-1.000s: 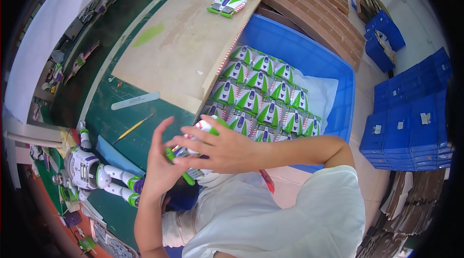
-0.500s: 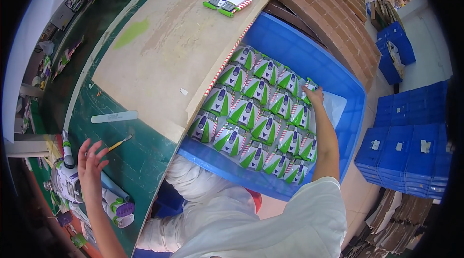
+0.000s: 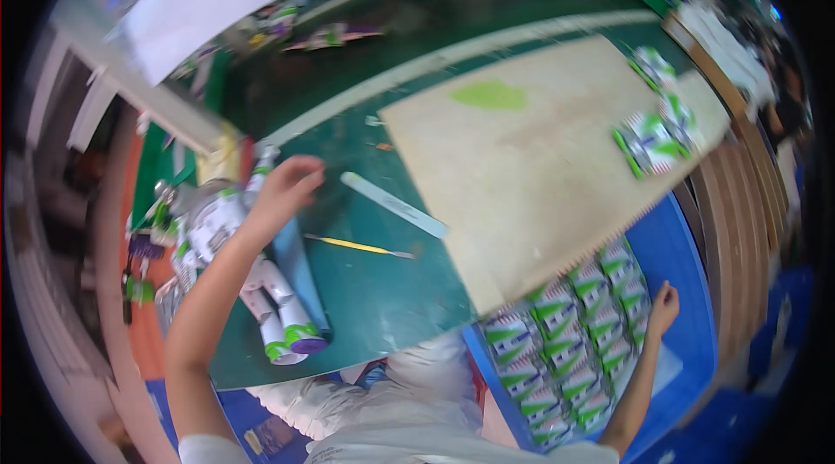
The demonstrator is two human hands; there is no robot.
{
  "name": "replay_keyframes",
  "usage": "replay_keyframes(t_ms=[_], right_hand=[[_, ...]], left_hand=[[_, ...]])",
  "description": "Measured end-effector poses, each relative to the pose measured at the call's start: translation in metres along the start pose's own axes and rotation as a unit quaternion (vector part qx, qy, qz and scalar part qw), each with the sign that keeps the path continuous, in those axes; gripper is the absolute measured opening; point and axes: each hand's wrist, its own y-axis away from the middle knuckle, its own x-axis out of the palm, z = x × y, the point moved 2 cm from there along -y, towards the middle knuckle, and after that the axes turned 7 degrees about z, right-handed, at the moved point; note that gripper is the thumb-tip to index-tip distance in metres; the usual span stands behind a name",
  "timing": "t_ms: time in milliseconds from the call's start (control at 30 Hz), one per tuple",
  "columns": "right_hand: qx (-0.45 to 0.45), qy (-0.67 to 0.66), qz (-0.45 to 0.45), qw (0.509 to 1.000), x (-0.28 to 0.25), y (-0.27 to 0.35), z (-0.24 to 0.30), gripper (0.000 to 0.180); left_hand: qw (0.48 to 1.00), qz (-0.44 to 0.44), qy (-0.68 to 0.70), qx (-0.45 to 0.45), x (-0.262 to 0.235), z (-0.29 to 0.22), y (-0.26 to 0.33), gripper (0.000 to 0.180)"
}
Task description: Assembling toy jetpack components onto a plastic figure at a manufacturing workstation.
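My left hand (image 3: 287, 190) hovers over the green table (image 3: 365, 299), its fingers loosely bent and apart, holding nothing. Below that arm lies a white, green and purple toy spaceman figure (image 3: 213, 225), partly hidden by my forearm, with a blue object (image 3: 300, 277) beside its legs. Above the right part of a blue bin (image 3: 687, 290) is my right hand (image 3: 664, 309), its fingers curled in with nothing visible in them. Rows of white and green winged toy parts (image 3: 557, 316) with red-striped edges fill much of the bin. The picture is blurred by motion.
A yellow-handled tool (image 3: 361, 246) and a pale flat stick (image 3: 394, 204) lie on the table near a large beige board (image 3: 522, 177). Several more winged parts (image 3: 652, 142) sit at the board's far right. Brown stacked sheets (image 3: 739, 229) stand right of the bin.
My view has swung left, so the table fills more of it. My right hand has let go of the winged part in the bin and lifted away. My left hand remains near the toy figure.
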Motion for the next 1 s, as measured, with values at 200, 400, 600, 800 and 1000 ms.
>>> replay_keyframes(t_ms=[200, 400, 600, 800, 1000], right_hand=[[-0.411, -0.226, 0.162, 0.868, 0.054, 0.038, 0.364, 0.004], [-0.613, -0.094, 0.175, 0.764, 0.239, 0.029, 0.617, 0.044], [-0.593, -0.002, -0.013, 0.805, 0.399, 0.018, 0.734, 0.068], [-0.482, 0.11, 0.295, 0.818, 0.361, 0.062, 0.753, 0.044], [-0.505, 0.044, 0.427, 0.748, 0.225, 0.117, 0.7, 0.055]], left_hand=[[0.935, -0.194, -0.294, 0.043, -0.091, 0.034, -0.153, 0.045], [0.881, -0.268, -0.389, 0.03, -0.009, 0.056, -0.184, 0.06], [0.871, -0.305, -0.375, 0.087, 0.01, 0.037, -0.174, 0.052], [0.904, -0.354, -0.204, 0.123, -0.009, 0.042, -0.175, 0.047], [0.863, -0.079, 0.491, 0.095, -0.04, 0.009, -0.176, 0.039]])
